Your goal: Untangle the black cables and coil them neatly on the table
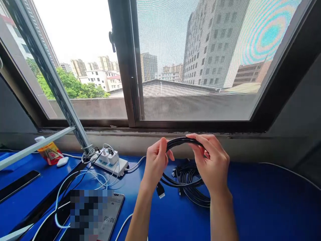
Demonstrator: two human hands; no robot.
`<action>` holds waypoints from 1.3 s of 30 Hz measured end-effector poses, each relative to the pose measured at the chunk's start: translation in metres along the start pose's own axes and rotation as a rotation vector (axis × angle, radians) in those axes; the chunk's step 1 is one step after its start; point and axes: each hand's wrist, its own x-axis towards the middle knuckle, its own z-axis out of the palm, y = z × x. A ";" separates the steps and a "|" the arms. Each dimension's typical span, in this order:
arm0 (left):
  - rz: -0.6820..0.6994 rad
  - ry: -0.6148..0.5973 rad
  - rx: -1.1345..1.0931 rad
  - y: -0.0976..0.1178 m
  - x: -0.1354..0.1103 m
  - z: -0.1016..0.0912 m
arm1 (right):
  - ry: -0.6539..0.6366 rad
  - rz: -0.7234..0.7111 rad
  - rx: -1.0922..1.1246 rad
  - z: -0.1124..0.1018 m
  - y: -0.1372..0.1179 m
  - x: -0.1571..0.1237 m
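Two places of the black cable loop are held above the blue counter: the part at 10 o'clock by the left hand, the part at 2 o'clock by the right hand. Each grip is nearly closed, with the strands pinched between thumb and fingers. The lower arc is seen in front of a second black coil, towards 6 o'clock; whether they touch cannot be told. Towards 7 o'clock a flat plug is seen; whether it belongs to the loop is not clear.

By judgement, the loop is light, springy, rather smooth and not fragile, but its strands may be spread apart by a loose hold. It is best taken around the whole bundle at two opposite sides, and sharp bends are better avoided.

As for containers, a yellow and red pouch is seen far away at 9 o'clock; its content is hidden. Nearer, in the same direction, a white power strip is occupied by white adapters.
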 end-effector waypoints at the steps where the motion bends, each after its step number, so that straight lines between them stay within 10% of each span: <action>1: 0.023 0.002 0.055 0.000 -0.001 0.000 | -0.002 0.015 -0.006 0.000 0.000 0.000; 21: -0.228 -0.023 -0.033 0.013 -0.003 -0.006 | -0.352 0.115 0.221 0.000 -0.002 -0.005; 39: -0.297 -0.336 -0.021 0.001 0.006 -0.016 | 0.063 0.234 0.008 0.007 0.008 -0.003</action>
